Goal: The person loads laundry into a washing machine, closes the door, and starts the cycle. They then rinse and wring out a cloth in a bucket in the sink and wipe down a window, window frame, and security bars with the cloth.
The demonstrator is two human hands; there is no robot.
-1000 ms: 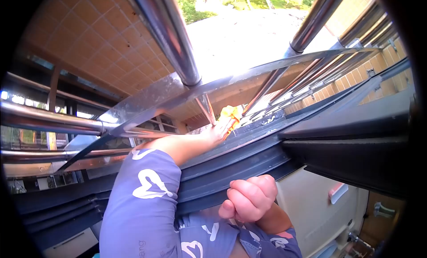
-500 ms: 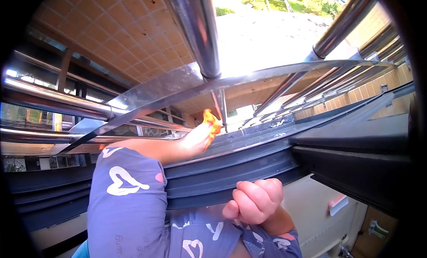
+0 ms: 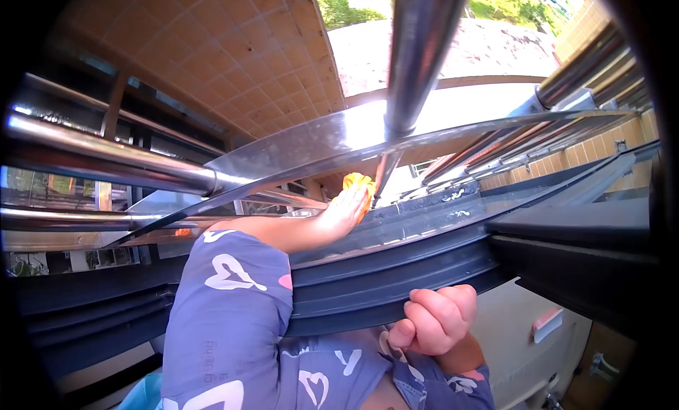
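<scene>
From the left, my left hand (image 3: 338, 218) stretches out over the dark window track. It is closed on a crumpled orange cloth (image 3: 362, 189), beside the foot of a shiny metal bar (image 3: 385, 171). The fingers lie along the cloth and partly cover it. Nearer to me, at the lower right, my right hand (image 3: 442, 318) makes a fist with the fingers curled in. Nothing shows in it. The fist is in front of the dark grooved window frame (image 3: 389, 283); I cannot tell whether it touches the frame.
Round metal railings (image 3: 113, 152) and a curved flat metal strip (image 3: 304, 152) cross beyond the sill. A dark frame post (image 3: 573, 261) juts in from the right. Below it, a pale panel (image 3: 520, 339) carries a small white and pink piece (image 3: 547, 325). Tiled walls stand outside.
The view has shifted, so the railings and both arms sit farther right. My left hand keeps the orange cloth near the bar's foot, its wrist turned slightly. The right fist looks the same.
</scene>
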